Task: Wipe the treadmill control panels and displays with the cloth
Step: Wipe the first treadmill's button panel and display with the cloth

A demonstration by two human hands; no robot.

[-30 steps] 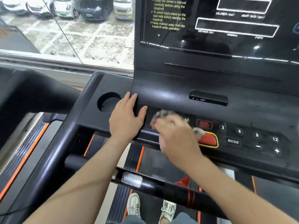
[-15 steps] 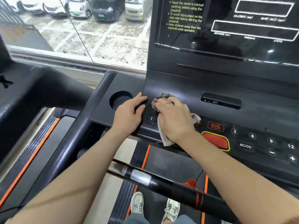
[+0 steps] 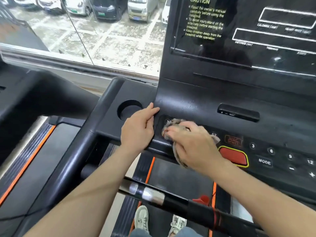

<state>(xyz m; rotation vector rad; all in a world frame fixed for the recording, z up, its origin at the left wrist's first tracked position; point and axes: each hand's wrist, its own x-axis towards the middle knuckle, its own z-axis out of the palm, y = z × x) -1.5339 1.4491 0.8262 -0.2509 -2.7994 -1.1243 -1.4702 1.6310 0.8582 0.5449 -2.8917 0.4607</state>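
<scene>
My right hand (image 3: 193, 146) bunches the cloth (image 3: 172, 124) on the panel (image 3: 282, 142); my left hand (image 3: 138, 129) lies flat, fingers (image 3: 150, 111) together. Best press lightly, sweeping rightward over all buttons (image 3: 271, 150).

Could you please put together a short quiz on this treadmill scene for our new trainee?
1. True or false: the left hand holds the cloth.
2. What lies just left of the left hand? A) a cup holder B) a water bottle C) a phone
3. What word is printed just right of the red button?

Key: 1 false, the right hand grips it; 2 A; 3 MODE.
</scene>
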